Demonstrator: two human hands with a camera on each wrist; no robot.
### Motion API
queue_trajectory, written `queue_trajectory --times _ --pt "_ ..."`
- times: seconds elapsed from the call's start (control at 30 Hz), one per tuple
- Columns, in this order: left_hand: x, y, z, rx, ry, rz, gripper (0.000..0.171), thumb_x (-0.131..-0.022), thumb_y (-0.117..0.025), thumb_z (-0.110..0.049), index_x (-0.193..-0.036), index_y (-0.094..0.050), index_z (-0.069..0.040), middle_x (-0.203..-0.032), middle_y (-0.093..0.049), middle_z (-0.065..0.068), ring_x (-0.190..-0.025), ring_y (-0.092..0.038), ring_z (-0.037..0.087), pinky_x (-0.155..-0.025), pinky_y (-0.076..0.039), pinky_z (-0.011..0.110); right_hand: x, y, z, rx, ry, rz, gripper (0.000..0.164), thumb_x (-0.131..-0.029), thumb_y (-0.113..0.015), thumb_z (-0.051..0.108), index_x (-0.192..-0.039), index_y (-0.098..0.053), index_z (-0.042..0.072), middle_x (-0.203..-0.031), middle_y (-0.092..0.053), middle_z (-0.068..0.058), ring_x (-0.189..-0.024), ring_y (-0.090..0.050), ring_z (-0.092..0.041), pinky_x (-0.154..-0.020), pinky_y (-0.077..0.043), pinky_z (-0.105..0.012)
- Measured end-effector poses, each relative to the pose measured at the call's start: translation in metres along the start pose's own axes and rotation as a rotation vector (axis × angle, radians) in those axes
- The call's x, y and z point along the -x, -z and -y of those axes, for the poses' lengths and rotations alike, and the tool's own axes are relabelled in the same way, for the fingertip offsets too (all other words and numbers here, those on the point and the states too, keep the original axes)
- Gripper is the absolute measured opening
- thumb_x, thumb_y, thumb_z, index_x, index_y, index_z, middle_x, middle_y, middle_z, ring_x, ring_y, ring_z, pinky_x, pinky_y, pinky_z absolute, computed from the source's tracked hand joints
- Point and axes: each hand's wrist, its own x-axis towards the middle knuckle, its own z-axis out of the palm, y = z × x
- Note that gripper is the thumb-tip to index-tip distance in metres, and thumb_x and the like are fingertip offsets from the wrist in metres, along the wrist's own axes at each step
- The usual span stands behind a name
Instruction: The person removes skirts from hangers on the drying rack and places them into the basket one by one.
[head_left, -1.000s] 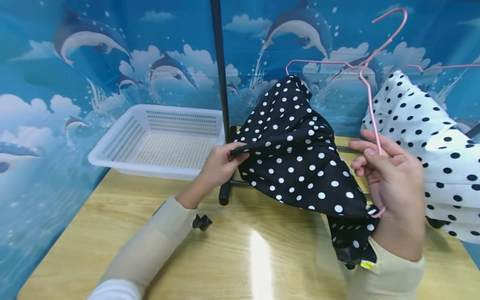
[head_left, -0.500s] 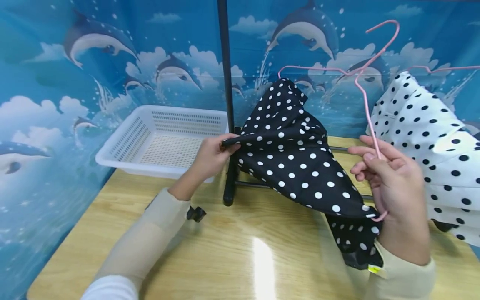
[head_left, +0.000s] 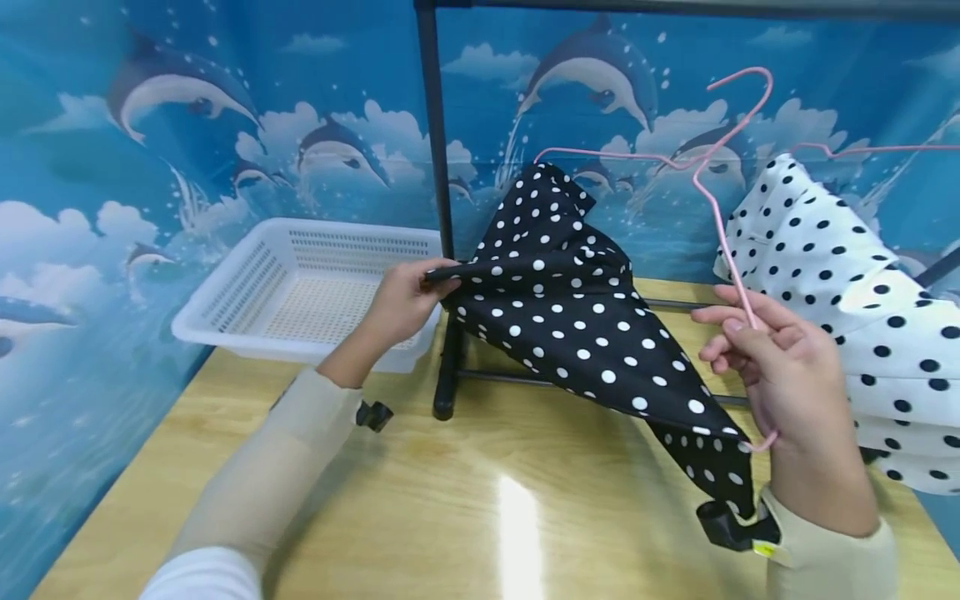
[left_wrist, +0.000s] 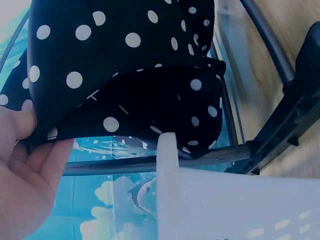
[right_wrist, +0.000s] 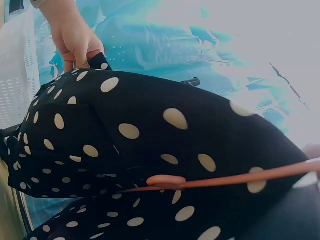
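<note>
A black garment with white polka dots (head_left: 570,325) drapes over a pink wire hanger (head_left: 720,225), whose hook points up. My left hand (head_left: 405,304) pinches the cloth's left edge between thumb and fingers and holds it out to the side, near the basket. In the left wrist view, the lower opening of the garment (left_wrist: 132,40) gapes beside that hand (left_wrist: 25,175). My right hand (head_left: 787,358) holds the hanger's right arm between thumb and fingers. The hanger's curled end (right_wrist: 167,181) shows against the cloth in the right wrist view.
A white perforated basket (head_left: 225,292) stands at the back left. The black rack's upright (head_left: 435,125) rises beside it, with a top bar (head_left: 675,10) above. A white garment with black dots (head_left: 862,292) hangs on another pink hanger (head_left: 885,148) at the right. All this stands on a wooden table (head_left: 420,500).
My left hand has pulled the cloth edge further left, stretching the black garment out. The hanger has come lower and a little left in the head view, still in my right hand.
</note>
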Motion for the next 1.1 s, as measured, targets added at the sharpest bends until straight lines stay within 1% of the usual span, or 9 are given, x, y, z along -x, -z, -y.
queue_trajectory --times 0.13,0.23,0.3,0.43,0.6,0.7,0.77,1.0,1.1 --pt "-0.006 0.005 0.002 -0.015 -0.005 0.015 0.016 -0.094 -0.063 -0.005 -0.107 -0.072 -0.002 -0.100 -0.072 0.013 -0.074 -0.058 0.022 -0.065 -0.049 0.033 -0.002 0.001 0.002 0.061 -0.002 0.004 0.029 -0.096 -0.057 0.003 -0.123 -0.056 -0.005 -0.096 -0.073 -0.013 -0.063 -0.068 -0.016 -0.053 -0.053 -0.020" --pt "-0.007 0.010 0.006 -0.034 -0.011 0.001 0.015 -0.093 -0.064 -0.005 -0.106 -0.072 -0.002 -0.099 -0.072 0.013 -0.069 -0.055 0.022 -0.060 -0.044 0.032 -0.003 0.001 0.002 0.107 -0.015 0.006 0.028 -0.097 -0.057 0.004 -0.124 -0.056 -0.002 -0.097 -0.073 -0.011 -0.063 -0.067 -0.015 -0.052 -0.052 -0.019" --pt "-0.008 0.012 0.007 -0.044 -0.016 -0.015 0.015 -0.093 -0.064 -0.004 -0.106 -0.072 -0.002 -0.098 -0.072 0.013 -0.067 -0.054 0.022 -0.058 -0.042 0.031 -0.002 0.003 0.002 0.112 -0.022 0.011 0.028 -0.097 -0.056 0.005 -0.124 -0.056 -0.001 -0.097 -0.072 -0.011 -0.063 -0.067 -0.015 -0.052 -0.052 -0.020" --pt "-0.010 0.012 0.006 -0.042 -0.028 -0.013 0.016 -0.093 -0.065 -0.006 -0.107 -0.072 -0.002 -0.098 -0.072 0.013 -0.065 -0.053 0.021 -0.057 -0.041 0.030 0.002 0.010 0.003 0.051 -0.012 -0.003 0.027 -0.097 -0.055 0.002 -0.124 -0.058 -0.002 -0.097 -0.072 -0.013 -0.064 -0.067 -0.017 -0.053 -0.053 -0.021" --pt "-0.012 0.010 0.003 -0.025 -0.012 -0.017 0.017 -0.094 -0.064 -0.006 -0.108 -0.072 -0.002 -0.097 -0.072 0.013 -0.067 -0.054 0.022 -0.059 -0.043 0.031 0.002 0.014 0.004 -0.018 0.045 -0.026 0.028 -0.096 -0.054 -0.002 -0.124 -0.058 -0.004 -0.096 -0.072 -0.015 -0.064 -0.067 -0.018 -0.053 -0.053 -0.021" --pt "-0.006 0.007 0.002 -0.010 0.023 -0.020 0.018 -0.094 -0.063 -0.006 -0.109 -0.072 -0.003 -0.098 -0.072 0.013 -0.069 -0.055 0.022 -0.060 -0.044 0.032 0.000 0.014 0.002 -0.045 0.055 -0.042 0.028 -0.096 -0.054 -0.004 -0.123 -0.059 -0.005 -0.096 -0.071 -0.016 -0.063 -0.067 -0.019 -0.052 -0.052 -0.021" --pt "-0.003 0.006 0.001 -0.001 0.029 -0.017 0.018 -0.094 -0.063 -0.006 -0.109 -0.072 -0.003 -0.098 -0.072 0.013 -0.068 -0.055 0.022 -0.060 -0.044 0.031 0.000 0.015 0.000 -0.040 0.058 -0.052 0.027 -0.096 -0.054 -0.004 -0.123 -0.059 -0.004 -0.095 -0.072 -0.015 -0.063 -0.067 -0.018 -0.051 -0.052 -0.021" --pt "0.002 0.004 -0.001 0.003 -0.066 -0.026 0.016 -0.092 -0.065 -0.005 -0.106 -0.073 -0.001 -0.090 -0.071 0.012 -0.061 -0.049 0.018 -0.056 -0.041 0.027 0.001 0.017 -0.005 -0.029 0.076 -0.089 0.027 -0.096 -0.054 -0.003 -0.122 -0.059 -0.005 -0.095 -0.072 -0.015 -0.061 -0.067 -0.018 -0.049 -0.051 -0.021" --pt "0.007 0.004 -0.001 0.000 -0.082 -0.016 0.015 -0.091 -0.067 -0.005 -0.104 -0.073 -0.001 -0.089 -0.072 0.011 -0.061 -0.048 0.016 -0.055 -0.041 0.025 -0.001 0.016 -0.007 -0.028 0.070 -0.100 0.026 -0.096 -0.054 -0.003 -0.121 -0.059 -0.004 -0.094 -0.072 -0.014 -0.061 -0.067 -0.018 -0.049 -0.051 -0.021"
